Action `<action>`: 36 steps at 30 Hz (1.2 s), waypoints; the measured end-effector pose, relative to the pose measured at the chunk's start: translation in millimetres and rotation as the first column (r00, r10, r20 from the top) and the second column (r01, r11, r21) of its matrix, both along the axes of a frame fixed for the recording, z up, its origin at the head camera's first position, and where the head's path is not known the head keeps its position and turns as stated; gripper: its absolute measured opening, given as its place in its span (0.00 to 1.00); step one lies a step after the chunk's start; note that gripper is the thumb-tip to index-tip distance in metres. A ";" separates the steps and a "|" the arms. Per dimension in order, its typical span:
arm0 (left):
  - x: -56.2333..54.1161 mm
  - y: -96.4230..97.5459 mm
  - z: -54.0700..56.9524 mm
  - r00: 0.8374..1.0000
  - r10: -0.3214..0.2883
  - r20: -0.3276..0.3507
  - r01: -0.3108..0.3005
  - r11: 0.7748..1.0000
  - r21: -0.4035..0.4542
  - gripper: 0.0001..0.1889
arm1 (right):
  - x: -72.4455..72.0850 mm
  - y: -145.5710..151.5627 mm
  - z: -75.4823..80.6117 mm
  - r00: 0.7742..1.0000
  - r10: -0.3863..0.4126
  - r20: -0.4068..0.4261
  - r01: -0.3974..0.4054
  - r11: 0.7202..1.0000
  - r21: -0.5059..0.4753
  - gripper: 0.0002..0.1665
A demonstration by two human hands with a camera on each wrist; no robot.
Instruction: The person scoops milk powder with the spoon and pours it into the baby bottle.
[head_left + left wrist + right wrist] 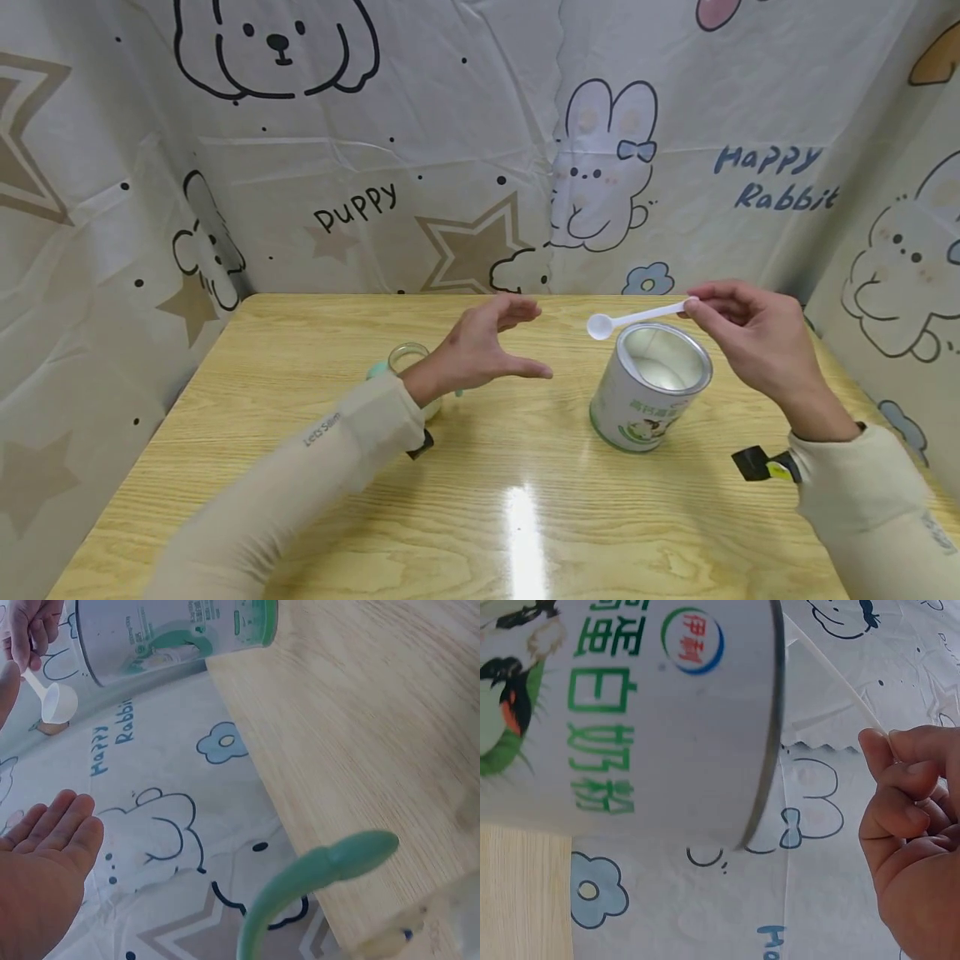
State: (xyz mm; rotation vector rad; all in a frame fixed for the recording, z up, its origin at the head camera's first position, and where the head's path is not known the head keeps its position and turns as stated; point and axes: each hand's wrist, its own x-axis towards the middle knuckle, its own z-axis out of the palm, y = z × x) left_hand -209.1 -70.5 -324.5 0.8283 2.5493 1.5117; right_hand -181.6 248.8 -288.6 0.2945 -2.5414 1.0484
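Note:
My right hand (765, 342) pinches the end of a white plastic measuring scoop (637, 317) between thumb and fingers. The scoop is held level above the far rim of a milk powder tin (633, 408), its bowl just past the rim on the left. The tin stands uncovered, pale inside, with green lettering on its label. My left hand (476, 350) hangs in the air left of the tin, thumb and fingers spread apart and holding nothing. Behind the left wrist stands a glass cup (408, 354), partly hidden by the forearm, with a green curved piece (315, 870) beside it.
Everything stands on a light wood-grain table (465, 483). A white cloth (450, 108) printed with cartoon animals and stars hangs along the back and both sides. A bright light reflection (521, 533) lies on the near tabletop.

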 end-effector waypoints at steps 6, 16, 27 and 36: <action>-0.4 9.9 -0.9 1.000 -0.009 0.002 0.009 1.000 0.021 0.42 | 4.1 9.4 1.4 0.999 -0.022 0.035 0.023 1.000 -0.020 0.16; -0.9 24.6 -6.6 0.999 -0.030 0.012 0.030 0.999 0.027 0.42 | 10.8 22.0 -2.7 0.999 -0.032 0.014 0.032 0.999 -0.033 0.15; -3.5 42.3 -10.9 0.999 -0.047 -0.020 0.047 0.999 0.018 0.42 | 17.5 39.5 -2.6 0.998 -0.056 0.007 0.056 0.998 -0.024 0.11; -3.4 57.6 -12.5 0.998 -0.065 -0.006 0.065 0.998 -0.004 0.46 | 21.6 39.6 -1.8 0.995 -0.097 0.017 0.096 0.994 0.047 0.11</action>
